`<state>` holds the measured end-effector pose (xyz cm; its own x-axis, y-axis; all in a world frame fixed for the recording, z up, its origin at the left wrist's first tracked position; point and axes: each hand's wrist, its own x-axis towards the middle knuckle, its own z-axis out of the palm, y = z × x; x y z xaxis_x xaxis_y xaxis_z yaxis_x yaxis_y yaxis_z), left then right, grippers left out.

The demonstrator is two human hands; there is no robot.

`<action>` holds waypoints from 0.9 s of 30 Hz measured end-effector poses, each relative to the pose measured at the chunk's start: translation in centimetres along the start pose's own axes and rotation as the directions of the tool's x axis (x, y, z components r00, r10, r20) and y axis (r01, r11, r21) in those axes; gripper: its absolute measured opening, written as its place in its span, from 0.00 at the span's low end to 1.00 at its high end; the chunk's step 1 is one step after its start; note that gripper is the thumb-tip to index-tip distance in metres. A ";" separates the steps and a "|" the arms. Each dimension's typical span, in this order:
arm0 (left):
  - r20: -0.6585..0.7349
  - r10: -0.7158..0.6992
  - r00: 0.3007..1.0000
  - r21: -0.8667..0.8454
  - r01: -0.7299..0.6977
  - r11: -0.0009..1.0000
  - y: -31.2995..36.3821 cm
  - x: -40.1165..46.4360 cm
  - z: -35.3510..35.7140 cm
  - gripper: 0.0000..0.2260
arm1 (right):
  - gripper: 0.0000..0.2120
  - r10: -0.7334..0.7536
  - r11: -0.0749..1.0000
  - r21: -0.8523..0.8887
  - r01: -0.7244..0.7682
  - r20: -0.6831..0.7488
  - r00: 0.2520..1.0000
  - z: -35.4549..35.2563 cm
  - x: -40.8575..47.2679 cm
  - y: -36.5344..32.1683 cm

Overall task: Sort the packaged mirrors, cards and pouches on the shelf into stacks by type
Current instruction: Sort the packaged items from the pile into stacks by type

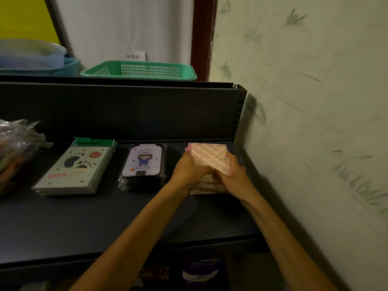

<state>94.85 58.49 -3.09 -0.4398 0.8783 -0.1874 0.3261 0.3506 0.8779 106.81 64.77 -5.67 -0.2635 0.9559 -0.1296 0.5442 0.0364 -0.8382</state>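
We find the pink quilted pouch (pixel 211 156) clamped between left hand (pixel 190 169) and right hand (pixel 234 172), fingers curled on its near edges, atop its stack (pixel 206 186).

Head view, down onto shelf (pixel 84 223)

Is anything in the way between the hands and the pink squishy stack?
Nothing visible is. The left hand and right hand already hold the pink quilted stack from both sides, at the shelf's right end.
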 end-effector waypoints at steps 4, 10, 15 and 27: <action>-0.046 -0.126 0.991 -0.307 0.106 0.946 0.1 0.6 -0.6 0.26 | 0.38 -0.116 0.990 -0.078 0.118 0.028 0.993 -0.6 -0.6 0.7; 0.003 -0.156 0.988 -0.361 0.147 0.921 -0.2 -0.1 -0.7 0.26 | 0.34 -0.234 0.972 0.032 0.233 0.019 0.972 -0.8 -1.2 1.4; 0.012 0.041 0.999 -0.290 -0.036 0.956 -0.6 -0.8 -0.3 0.30 | 0.37 -0.306 0.935 0.175 0.310 -0.048 0.951 -1.1 -1.9 1.7; 0.002 0.480 0.878 -0.244 -0.465 0.851 -1.6 -2.5 -0.4 0.39 | 0.28 -0.427 0.816 0.420 0.397 -0.023 0.904 -2.4 -2.9 0.0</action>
<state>95.04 55.63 -3.85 -0.2278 0.9396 0.2556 0.2776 -0.1889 0.9419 109.53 62.67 -4.00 -0.4522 0.8552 0.2533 0.0047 0.2863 -0.9581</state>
